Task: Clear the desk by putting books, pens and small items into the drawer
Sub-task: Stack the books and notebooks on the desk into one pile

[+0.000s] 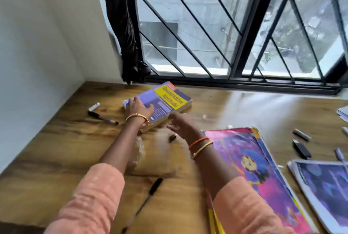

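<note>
A thick purple and yellow book (165, 100) lies on the wooden desk (56, 149) near the window. My left hand (138, 108) grips its near left corner, thumb on the cover. My right hand (180, 125) hovers open just right of that corner, fingers spread and blurred. A pink cartoon-cover book (254, 167) lies under my right forearm. Black pens lie at the left (102, 118) and near the front (148, 196). A small dark item (172, 137) sits between my arms. No drawer is in view.
A purple booklet (323, 186) lies at the right edge, with a black USB stick (301, 149) and markers (301, 135) behind it. A small white strip (94, 106) lies left. A clear plastic wrapper (139, 151) sits by my left forearm. Window grille and dark curtain (128, 36) stand behind.
</note>
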Motion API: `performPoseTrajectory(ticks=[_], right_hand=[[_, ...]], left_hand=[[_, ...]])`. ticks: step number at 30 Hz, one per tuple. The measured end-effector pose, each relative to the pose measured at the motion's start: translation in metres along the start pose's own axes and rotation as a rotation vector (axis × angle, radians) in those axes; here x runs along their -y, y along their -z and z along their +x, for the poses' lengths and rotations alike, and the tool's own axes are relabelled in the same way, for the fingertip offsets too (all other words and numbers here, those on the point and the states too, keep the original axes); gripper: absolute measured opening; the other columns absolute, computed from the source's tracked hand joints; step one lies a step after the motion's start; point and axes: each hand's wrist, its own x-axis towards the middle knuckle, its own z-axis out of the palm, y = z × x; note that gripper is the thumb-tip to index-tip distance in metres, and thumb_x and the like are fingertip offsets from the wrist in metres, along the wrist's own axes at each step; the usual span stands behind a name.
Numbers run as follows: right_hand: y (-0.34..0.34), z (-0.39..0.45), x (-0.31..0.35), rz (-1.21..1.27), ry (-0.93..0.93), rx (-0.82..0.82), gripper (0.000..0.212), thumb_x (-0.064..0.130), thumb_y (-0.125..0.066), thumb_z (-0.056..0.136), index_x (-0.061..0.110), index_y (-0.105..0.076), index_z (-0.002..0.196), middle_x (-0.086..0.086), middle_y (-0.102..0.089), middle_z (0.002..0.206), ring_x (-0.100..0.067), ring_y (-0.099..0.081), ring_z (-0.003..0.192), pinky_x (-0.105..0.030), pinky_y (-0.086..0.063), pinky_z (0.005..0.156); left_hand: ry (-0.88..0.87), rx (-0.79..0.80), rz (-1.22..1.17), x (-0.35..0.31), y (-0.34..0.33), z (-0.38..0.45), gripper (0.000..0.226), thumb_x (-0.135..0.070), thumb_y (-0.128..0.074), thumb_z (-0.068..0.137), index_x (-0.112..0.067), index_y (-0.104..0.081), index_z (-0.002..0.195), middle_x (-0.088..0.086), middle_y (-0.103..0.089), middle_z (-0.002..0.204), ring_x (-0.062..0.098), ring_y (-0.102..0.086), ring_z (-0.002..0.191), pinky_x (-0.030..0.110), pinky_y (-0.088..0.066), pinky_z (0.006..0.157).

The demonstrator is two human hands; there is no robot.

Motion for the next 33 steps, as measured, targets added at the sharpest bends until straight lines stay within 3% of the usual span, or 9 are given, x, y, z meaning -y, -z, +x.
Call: performPoseTrajectory(ticks=[6,10,14,18,21,24,27,30,33], right_hand=[[-0.049,0.059,-0.023,0.343,-0.013,-0.323,0.008,0.007,-0.053,0.078,0.014,-0.053,0.082,-0.005,-0.06,0.082,-0.015,-0.054,0.06,-0.015,-0.037,0.041],[-0.057,0.084,-0.017,0.386,-0.043,-0.37,0.012,0.005,-0.052,0.081,0.014,-0.05,0.073,-0.011,-0.065,0.094,-0.029,-0.066,0.083,-0.029,-0.05,0.064],[-0.061,0.091,-0.013,0.306,-0.032,-0.372,0.016,0.008,-0.06,0.076,0.006,-0.063,0.092,-0.013,-0.068,0.103,-0.034,-0.066,0.094,-0.043,-0.055,0.083],[-0.055,0.077,0.001,0.322,-0.052,-0.327,0.007,0.005,-0.065,0.079,0.006,-0.06,0.083,-0.011,-0.063,0.087,-0.026,-0.062,0.077,-0.03,-0.05,0.06],[-0.047,0.067,0.014,0.33,-0.081,-0.204,0.011,0.012,-0.064,0.078,0.009,-0.059,0.088,-0.012,-0.061,0.09,-0.028,-0.062,0.081,-0.035,-0.052,0.067],[-0.028,0.063,0.023,0.29,-0.034,-0.042,0.05,0.036,-0.076,0.063,0.01,-0.065,0.105,-0.007,-0.071,0.099,-0.023,-0.069,0.092,-0.037,-0.058,0.08],[-0.002,0.033,0.05,0.266,0.076,0.043,0.024,0.041,-0.067,0.079,0.02,-0.068,0.09,0.008,-0.074,0.08,-0.005,-0.07,0.073,-0.023,-0.057,0.076],[0.033,-0.001,0.074,0.248,0.231,0.18,0.022,0.036,-0.063,0.083,0.023,-0.068,0.099,0.002,-0.073,0.098,-0.016,-0.069,0.093,-0.037,-0.05,0.096],[0.073,-0.04,0.084,0.229,0.362,0.184,0.021,0.021,-0.063,0.085,0.01,-0.068,0.102,-0.008,-0.071,0.091,-0.019,-0.069,0.076,-0.032,-0.056,0.079]], left_hand=[[0.007,0.283,0.306,0.03,-0.012,0.091,0.083,-0.068,-0.048,0.081,-0.007,-0.04,0.136,0.017,-0.042,0.143,0.034,-0.042,0.131,0.041,-0.034,0.108],[-0.043,0.293,0.354,0.033,-0.015,0.114,0.091,-0.076,-0.053,0.072,-0.005,-0.05,0.13,0.019,-0.048,0.138,0.033,-0.047,0.125,0.037,-0.04,0.099],[0.069,0.502,0.221,0.023,0.002,0.13,0.082,-0.071,-0.069,0.062,-0.003,-0.061,0.107,0.01,-0.063,0.101,0.026,-0.058,0.081,0.028,-0.043,0.067],[0.003,0.578,0.23,0.007,0.02,0.134,0.061,-0.064,-0.073,0.064,-0.01,-0.066,0.091,0.005,-0.06,0.083,0.023,-0.054,0.072,0.026,-0.04,0.064],[-0.077,0.526,0.044,-0.01,0.035,0.126,0.042,-0.054,-0.073,0.072,-0.013,-0.063,0.071,0.008,-0.063,0.076,0.02,-0.05,0.061,0.027,-0.039,0.056],[-0.103,0.443,-0.269,-0.028,0.062,0.094,0.031,-0.036,-0.071,0.081,-0.012,-0.057,0.066,0.0,-0.058,0.054,0.012,-0.048,0.043,0.021,-0.035,0.043],[-0.067,0.438,-0.65,-0.047,0.091,0.047,0.02,-0.025,-0.067,0.085,-0.013,-0.059,0.072,-0.008,-0.061,0.044,0.003,-0.054,0.034,0.014,-0.041,0.036],[-0.097,0.364,-0.812,-0.067,0.107,-0.004,0.018,-0.027,-0.064,0.088,-0.016,-0.06,0.074,-0.01,-0.063,0.047,0.0,-0.055,0.037,0.012,-0.042,0.037],[-0.068,0.335,-0.931,-0.09,0.106,-0.065,0.019,-0.027,-0.062,0.089,-0.016,-0.059,0.074,-0.01,-0.064,0.047,0.0,-0.056,0.036,0.012,-0.042,0.037]])
